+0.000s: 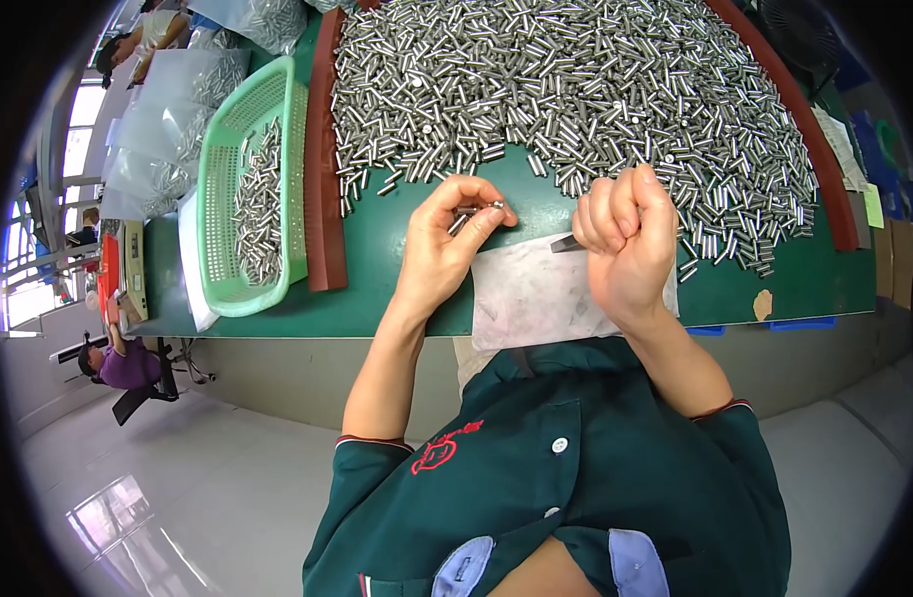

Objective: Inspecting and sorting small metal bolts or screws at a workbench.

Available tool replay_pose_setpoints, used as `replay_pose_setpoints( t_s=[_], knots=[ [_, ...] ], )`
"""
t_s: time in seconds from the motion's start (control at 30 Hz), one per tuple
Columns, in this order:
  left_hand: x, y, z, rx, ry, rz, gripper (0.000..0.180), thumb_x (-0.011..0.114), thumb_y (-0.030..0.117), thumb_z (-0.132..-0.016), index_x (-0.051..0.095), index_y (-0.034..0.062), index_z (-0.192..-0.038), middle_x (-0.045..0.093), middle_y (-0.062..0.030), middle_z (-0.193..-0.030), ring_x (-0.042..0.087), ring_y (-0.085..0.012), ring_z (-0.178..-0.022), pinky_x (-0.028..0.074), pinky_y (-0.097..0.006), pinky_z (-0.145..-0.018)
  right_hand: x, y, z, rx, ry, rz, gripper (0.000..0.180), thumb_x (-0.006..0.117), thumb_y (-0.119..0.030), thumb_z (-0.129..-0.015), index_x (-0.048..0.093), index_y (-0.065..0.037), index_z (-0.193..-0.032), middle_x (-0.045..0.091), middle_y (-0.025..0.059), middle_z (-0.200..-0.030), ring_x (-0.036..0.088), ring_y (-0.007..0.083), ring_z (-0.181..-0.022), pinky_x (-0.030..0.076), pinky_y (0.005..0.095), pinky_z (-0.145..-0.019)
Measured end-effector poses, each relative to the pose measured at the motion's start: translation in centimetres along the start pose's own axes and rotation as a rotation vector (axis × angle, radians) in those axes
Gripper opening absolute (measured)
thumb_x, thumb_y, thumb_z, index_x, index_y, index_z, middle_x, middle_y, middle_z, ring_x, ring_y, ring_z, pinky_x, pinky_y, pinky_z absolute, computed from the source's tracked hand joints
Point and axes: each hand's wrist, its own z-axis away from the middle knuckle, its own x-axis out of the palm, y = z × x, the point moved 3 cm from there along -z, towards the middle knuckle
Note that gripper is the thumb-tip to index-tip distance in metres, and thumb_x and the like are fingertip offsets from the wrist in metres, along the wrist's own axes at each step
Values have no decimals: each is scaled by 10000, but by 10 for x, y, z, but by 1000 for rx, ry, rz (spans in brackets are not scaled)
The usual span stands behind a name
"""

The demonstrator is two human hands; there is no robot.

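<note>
A broad heap of short, shiny metal pins (pixel 576 90) covers the far part of the green table (pixel 387 249). Fingers curled, my left hand (pixel 439 239) holds a few metal pins (pixel 463 216) between thumb and fingers, just in front of the heap's near edge. To its right, my right hand (pixel 631 244) is closed around a dark flat tool (pixel 566 244); only its end sticks out toward the left, and its kind is hidden. Beneath and between the hands, a stained whitish cloth (pixel 536 303) lies over the table's front edge.
Red-brown rails (pixel 325 199) border the heap left and right. Left of them stands a light green plastic basket (pixel 218 219) with pins inside. Clear bags (pixel 163 124) of pins and a scale (pixel 130 269) are farther left. Other people (pixel 128 366) are at the left.
</note>
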Motion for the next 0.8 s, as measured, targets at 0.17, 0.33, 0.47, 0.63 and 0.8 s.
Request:
replay_pose_setpoints(
  t_s=[0.17,0.33,0.47,0.63,0.8],
  knots=[
    [0,-1,2,-36,3,71,47,539,9,-781,514,-5,-818,565,-44,-739,545,-107,-705,424,-230,-657,0,1,1,8,-2,-13,391,301,-217,-901,277,-98,-530,277,-2,-442,184,61,-395,169,214,-373],
    [8,15,22,56,-1,-424,85,590,42,-750,523,-10,-751,445,-6,-514,418,-59,-479,346,-226,-444,0,2,0,33,-7,24,382,274,-240,-902,272,-132,-535,244,-30,-430,149,69,-381,162,228,-389],
    [20,17,39,15,-29,-617,110,612,41,-715,509,2,-714,447,-71,-481,450,-159,-410,337,-278,-402,1,3,-1,67,-19,-67,397,311,-225,-895,275,-102,-519,278,-7,-436,185,65,-397,178,220,-380],
    [25,13,44,89,-44,-759,121,596,51,-731,481,20,-756,511,-119,-544,509,-276,-473,377,-355,-437,9,9,4,138,-20,-37,403,338,-241,-885,284,-98,-513,282,-10,-440,208,68,-404,187,221,-392],
    [26,12,45,76,-12,-766,128,596,54,-735,476,15,-757,533,-124,-585,523,-285,-497,400,-349,-456,11,14,8,136,-12,49,384,286,-245,-895,275,-117,-533,258,-16,-433,164,72,-393,172,229,-389]
  ],
)
